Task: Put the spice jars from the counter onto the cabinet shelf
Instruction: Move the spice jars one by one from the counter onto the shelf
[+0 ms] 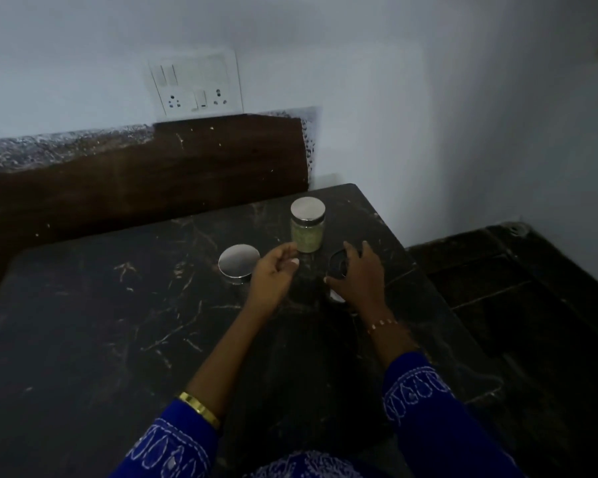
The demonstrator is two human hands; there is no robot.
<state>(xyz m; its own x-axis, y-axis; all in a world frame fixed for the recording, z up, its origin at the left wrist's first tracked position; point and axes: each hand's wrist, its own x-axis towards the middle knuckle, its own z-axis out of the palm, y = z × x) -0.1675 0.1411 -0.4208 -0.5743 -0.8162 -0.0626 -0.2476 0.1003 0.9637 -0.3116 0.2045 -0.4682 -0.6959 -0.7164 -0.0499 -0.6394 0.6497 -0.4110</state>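
From above, the green-filled jar [308, 225] stands upright on the dark counter [101, 322]. Just nearer than it, the left hand [273, 274] hovers loose-fingered, grasping nothing. Right of the jar, the right hand [358, 276] closes around a dark jar [339, 263]. A second steel-lidded jar [239, 263] sits left. Pickup stage, I'd judge; lifting comes next, toward a shelf not visible.
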